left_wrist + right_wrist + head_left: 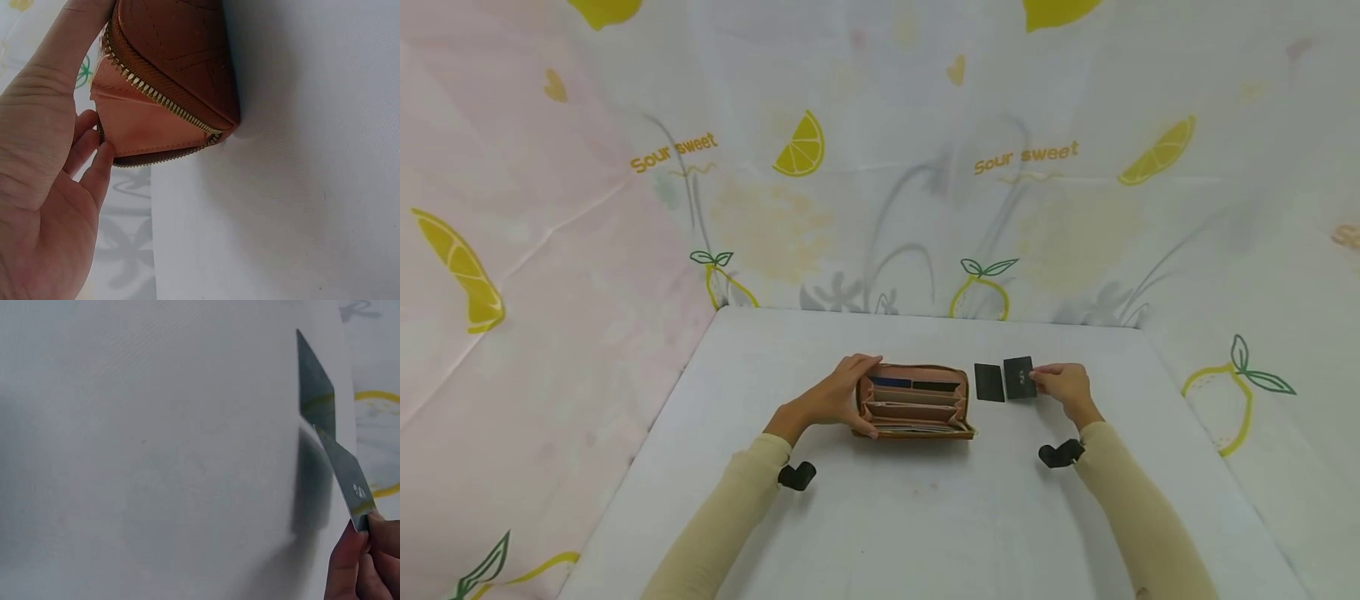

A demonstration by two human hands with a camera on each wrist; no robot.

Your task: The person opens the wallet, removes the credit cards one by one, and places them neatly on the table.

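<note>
A brown zip-around wallet (917, 412) stands unzipped with its pink-tan compartments facing up. My left hand (838, 396) grips its left end, thumb on the near side and fingers on the far side. Blue and dark cards (934, 387) show in the slots along its far wall. In the left wrist view, the brass zipper teeth (159, 97) run around the spread end. To the wallet's right, my right hand (1063, 385) pinches a dark card (1018, 377) with a small pale logo by its right edge. Another dark card (989, 382), plain, lies between that card and the wallet.
A white-covered table (917, 517) extends around the wallet and cards. Behind it and along both sides hang cloth walls (880, 208) with a lemon print. Black wrist-worn devices (797, 476) sit at both cuffs.
</note>
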